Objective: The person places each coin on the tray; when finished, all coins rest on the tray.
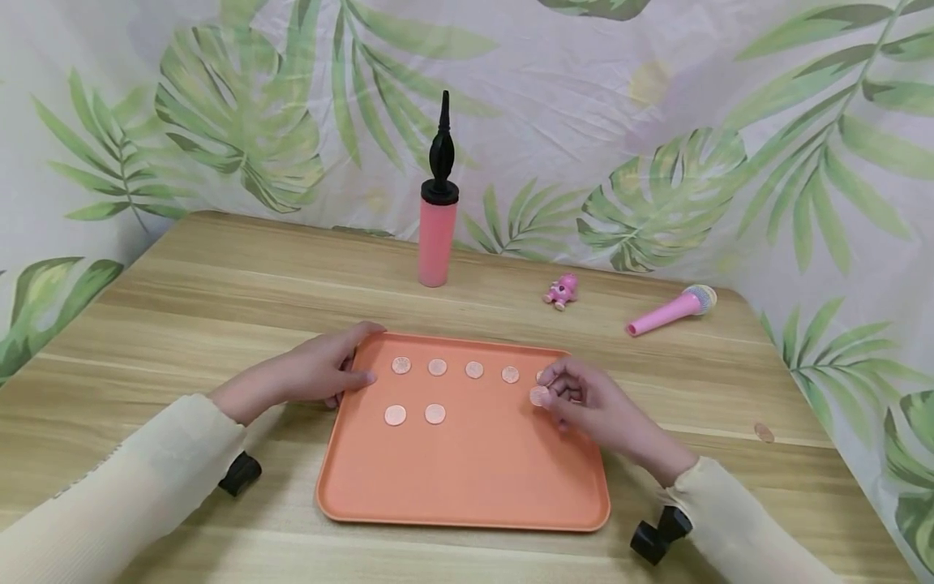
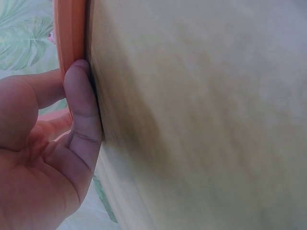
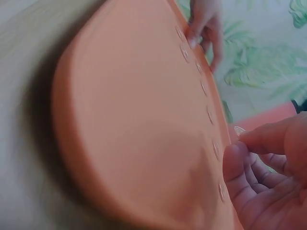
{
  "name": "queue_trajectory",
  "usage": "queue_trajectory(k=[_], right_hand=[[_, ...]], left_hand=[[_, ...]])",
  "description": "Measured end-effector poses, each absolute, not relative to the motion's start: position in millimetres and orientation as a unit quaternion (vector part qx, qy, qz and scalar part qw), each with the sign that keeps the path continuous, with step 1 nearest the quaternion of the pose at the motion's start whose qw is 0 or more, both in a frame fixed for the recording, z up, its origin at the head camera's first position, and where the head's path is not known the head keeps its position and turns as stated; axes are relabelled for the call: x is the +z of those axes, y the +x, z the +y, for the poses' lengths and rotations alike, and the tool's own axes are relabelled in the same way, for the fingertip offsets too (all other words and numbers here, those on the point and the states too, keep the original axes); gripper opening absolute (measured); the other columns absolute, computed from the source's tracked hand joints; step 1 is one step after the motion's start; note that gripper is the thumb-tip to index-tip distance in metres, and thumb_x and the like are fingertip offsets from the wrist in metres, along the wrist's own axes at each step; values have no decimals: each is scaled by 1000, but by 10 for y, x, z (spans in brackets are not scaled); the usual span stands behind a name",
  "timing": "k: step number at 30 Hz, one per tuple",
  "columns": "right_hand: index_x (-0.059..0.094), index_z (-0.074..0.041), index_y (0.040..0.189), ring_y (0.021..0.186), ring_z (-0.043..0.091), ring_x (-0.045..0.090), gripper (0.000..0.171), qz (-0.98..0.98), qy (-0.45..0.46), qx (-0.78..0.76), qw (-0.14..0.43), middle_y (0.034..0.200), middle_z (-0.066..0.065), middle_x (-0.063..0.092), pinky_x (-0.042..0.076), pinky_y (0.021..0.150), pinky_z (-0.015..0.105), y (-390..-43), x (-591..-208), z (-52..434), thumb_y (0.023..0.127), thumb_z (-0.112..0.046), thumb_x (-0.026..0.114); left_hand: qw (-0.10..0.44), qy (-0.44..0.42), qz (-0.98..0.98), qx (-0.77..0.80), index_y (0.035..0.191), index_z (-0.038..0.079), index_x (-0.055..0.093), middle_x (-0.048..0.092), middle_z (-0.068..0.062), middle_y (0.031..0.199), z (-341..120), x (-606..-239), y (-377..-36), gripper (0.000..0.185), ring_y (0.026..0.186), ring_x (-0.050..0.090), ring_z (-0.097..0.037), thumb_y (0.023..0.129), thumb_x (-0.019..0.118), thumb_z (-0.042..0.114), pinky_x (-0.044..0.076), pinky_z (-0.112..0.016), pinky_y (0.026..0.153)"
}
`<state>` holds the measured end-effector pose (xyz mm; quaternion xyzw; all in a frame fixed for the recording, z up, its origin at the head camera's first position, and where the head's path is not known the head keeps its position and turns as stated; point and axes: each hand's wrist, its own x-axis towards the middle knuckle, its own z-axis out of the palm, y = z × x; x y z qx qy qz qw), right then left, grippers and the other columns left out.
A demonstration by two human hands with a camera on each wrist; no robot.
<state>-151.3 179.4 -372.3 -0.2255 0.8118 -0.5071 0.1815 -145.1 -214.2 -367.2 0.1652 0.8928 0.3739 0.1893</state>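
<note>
An orange tray (image 1: 467, 478) lies on the table with several round, coin-like discs in two rows. The back row runs along the far rim, and its rightmost disc (image 1: 540, 376) is partly hidden by my right hand. Two discs, a left one (image 1: 396, 415) and a right one (image 1: 434, 414), form the front row. My left hand (image 1: 317, 369) grips the tray's left rim near the far corner, with its fingers against the outer side in the left wrist view. Above the tray's right part, my right hand (image 1: 594, 405) pinches a coin (image 1: 539, 396) between thumb and fingertips.
A pink hand pump (image 1: 438, 243) with a black top stands upright behind the tray. Right of it are a small pink bear figure (image 1: 561, 291) and a pink toy microphone (image 1: 674, 310). Another coin (image 1: 764, 431) lies on the table at the right. A leaf-patterned cloth hangs behind.
</note>
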Motion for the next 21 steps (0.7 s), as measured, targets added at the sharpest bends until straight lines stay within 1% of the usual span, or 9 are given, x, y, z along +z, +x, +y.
queue_trajectory(k=[6, 12, 16, 21], right_hand=[[58, 4, 110, 65, 10, 57, 15, 803, -243, -506, 203, 91, 22, 63, 53, 58, 22, -1519, -3745, 1569, 101, -4, 67], [59, 3, 110, 67, 11, 57, 13, 794, -266, -500, 218, 91, 21, 64, 54, 59, 22, -1494, -3756, 1420, 102, -4, 66], [59, 1, 110, 67, 12, 58, 12, 798, -274, -487, 228, 88, 19, 64, 55, 60, 22, -1491, -3761, 1334, 102, -7, 66], [61, -2, 109, 68, 13, 58, 10, 806, -280, -464, 238, 87, 14, 64, 54, 61, 22, -1484, -3783, 1235, 103, -9, 66]], left_hand=[[189, 166, 893, 373, 157, 0, 32, 55, -6, 69, -2154, -3674, -1452, 66, 54, 58, -15, 103, 67, 14, 55, -32, 52], [192, 163, 892, 376, 157, 0, 33, 55, -6, 68, -2136, -3673, -1457, 65, 52, 57, -15, 103, 66, 13, 54, -32, 52], [194, 162, 892, 374, 157, 0, 32, 56, -6, 69, -2136, -3671, -1457, 66, 54, 58, -15, 103, 66, 14, 55, -32, 53], [195, 161, 892, 375, 158, 0, 32, 56, -7, 70, -2142, -3672, -1455, 66, 55, 59, -15, 103, 66, 14, 56, -32, 53]])
